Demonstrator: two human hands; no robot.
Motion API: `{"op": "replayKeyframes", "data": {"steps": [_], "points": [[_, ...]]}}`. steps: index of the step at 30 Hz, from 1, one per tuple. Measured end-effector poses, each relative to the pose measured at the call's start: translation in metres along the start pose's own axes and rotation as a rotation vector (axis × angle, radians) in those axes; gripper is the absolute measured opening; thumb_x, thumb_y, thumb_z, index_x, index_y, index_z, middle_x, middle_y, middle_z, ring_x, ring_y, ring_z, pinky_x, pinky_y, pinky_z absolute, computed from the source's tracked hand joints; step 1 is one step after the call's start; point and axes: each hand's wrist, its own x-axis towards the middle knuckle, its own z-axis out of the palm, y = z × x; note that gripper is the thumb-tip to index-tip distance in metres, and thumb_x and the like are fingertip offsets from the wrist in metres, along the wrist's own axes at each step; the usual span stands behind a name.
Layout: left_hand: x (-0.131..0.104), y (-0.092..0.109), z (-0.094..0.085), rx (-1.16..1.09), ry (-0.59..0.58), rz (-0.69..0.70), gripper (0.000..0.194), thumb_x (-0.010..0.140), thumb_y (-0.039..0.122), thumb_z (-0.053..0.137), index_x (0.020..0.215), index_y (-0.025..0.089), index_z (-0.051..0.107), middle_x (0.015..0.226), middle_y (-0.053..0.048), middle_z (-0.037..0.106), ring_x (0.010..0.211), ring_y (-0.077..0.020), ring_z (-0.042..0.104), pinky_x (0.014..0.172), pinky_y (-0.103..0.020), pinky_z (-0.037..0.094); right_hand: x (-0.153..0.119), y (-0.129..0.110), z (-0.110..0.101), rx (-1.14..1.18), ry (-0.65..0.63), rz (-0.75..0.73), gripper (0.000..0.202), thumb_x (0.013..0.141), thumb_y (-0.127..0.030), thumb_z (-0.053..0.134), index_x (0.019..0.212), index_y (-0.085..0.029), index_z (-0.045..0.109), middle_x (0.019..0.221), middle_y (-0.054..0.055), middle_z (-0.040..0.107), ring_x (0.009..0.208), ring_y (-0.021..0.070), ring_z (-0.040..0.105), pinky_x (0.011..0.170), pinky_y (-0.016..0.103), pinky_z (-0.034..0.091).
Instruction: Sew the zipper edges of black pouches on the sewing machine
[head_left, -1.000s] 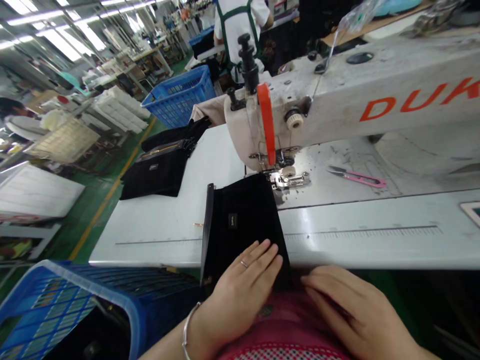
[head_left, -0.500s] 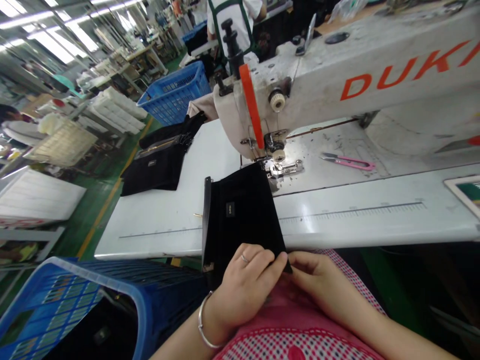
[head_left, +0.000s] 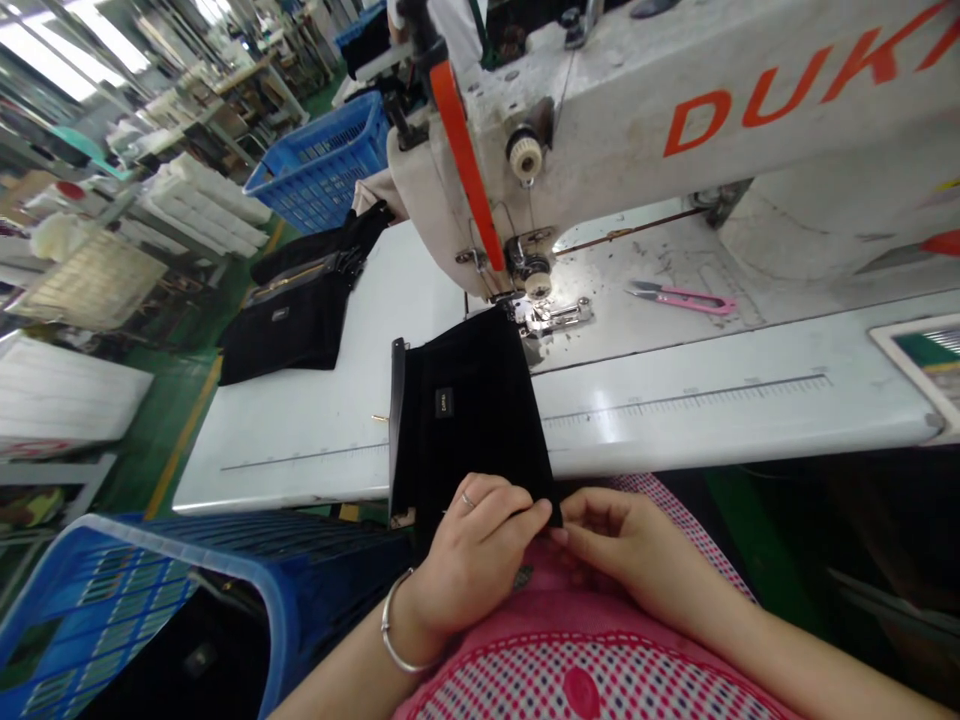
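Note:
A black fabric piece [head_left: 472,410] with a small label lies over the front edge of the white sewing table [head_left: 675,420]. Its upper corner reaches the presser foot [head_left: 551,315] of the sewing machine [head_left: 615,130]. My left hand [head_left: 487,545], wearing a ring and a bangle, has its fingers closed on the near edge of the fabric. Beside it, my right hand [head_left: 615,530] pinches the lower right corner between thumb and fingers. Pink thread snips [head_left: 686,298] lie on the machine bed, right of the presser foot.
A blue crate [head_left: 281,600] holding black pieces stands at the lower left. More black pieces [head_left: 289,310] are stacked on the table's left end. Behind them is another blue crate [head_left: 322,165]. A tablet-like panel [head_left: 930,370] sits at the right edge.
The view has shifted, so the machine and table appear slightly higher and further left. Both hands remain at the fabric's near corner, with little change in their grip.

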Motion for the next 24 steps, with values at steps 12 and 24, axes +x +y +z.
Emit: {"op": "replayKeyframes", "data": {"steps": [12, 24], "points": [[0.002, 0.002, 0.004, 0.067, -0.019, 0.076, 0.019, 0.092, 0.008, 0.050, 0.107, 0.013, 0.061, 0.093, -0.007, 0.063, 0.087, -0.0172, 0.053, 0.080, -0.033, 0.049, -0.006, -0.001, -0.014, -0.946, 0.258, -0.777, 0.011, 0.089, -0.016, 0.053, 0.083, -0.019, 0.062, 0.087, 0.004, 0.064, 0.081, 0.0170, 0.059, 0.074, 0.032, 0.052], [0.015, -0.009, -0.002, -0.075, 0.005, 0.026, 0.020, 0.094, 0.008, 0.043, 0.098, 0.013, 0.062, 0.096, -0.006, 0.066, 0.090, -0.0164, 0.056, 0.086, -0.030, 0.052, 0.008, -0.032, -0.023, -1.353, 0.232, -1.330, 0.029, 0.098, -0.015, 0.040, 0.109, -0.014, 0.067, 0.115, 0.008, 0.070, 0.111, 0.0191, 0.061, 0.094, 0.034, 0.053]]}}
